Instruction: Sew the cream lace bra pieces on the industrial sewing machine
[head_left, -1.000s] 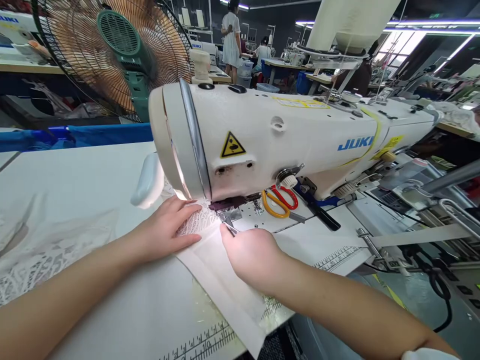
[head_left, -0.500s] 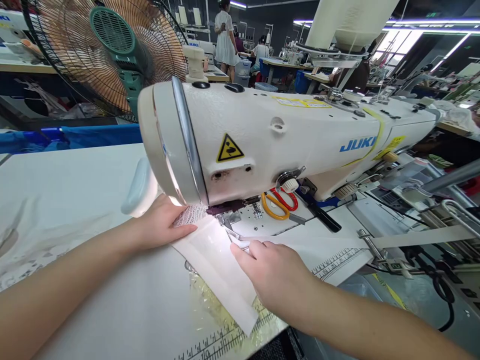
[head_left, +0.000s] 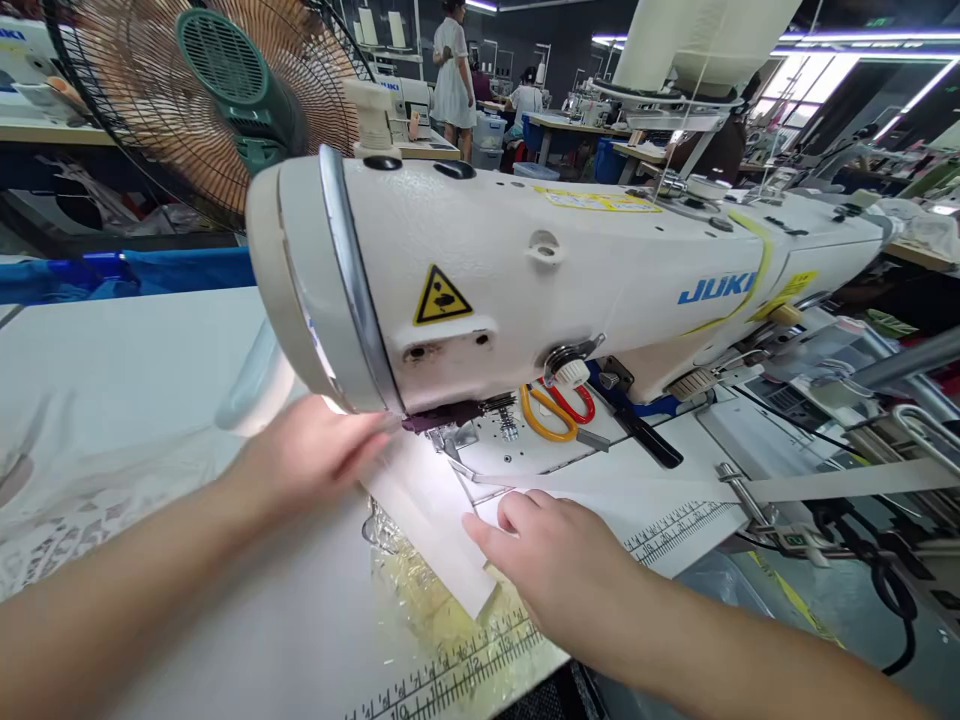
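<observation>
Beneath the head of the white sewing machine, a white fabric piece runs at a slant toward the table's front edge. My left hand, blurred by motion, is beside the needle area, its fingertips pinched together at the far left edge of the fabric. Over the fabric's right edge is my right hand, thumb and curled fingers closed on it just in front of the metal folder. A white tape comes in from the right behind that hand. The needle itself is hidden.
Yellow-and-red-handled scissors and a black-handled tool lie under the machine arm. A printed ruler follows the front edge. White lace lies at left. Behind stand a large fan and a person.
My left hand has lifted from lying on the fabric and its fingers have drawn together. The fabric's near end has shifted up and left, away from the front edge. My right hand has hardly moved.
</observation>
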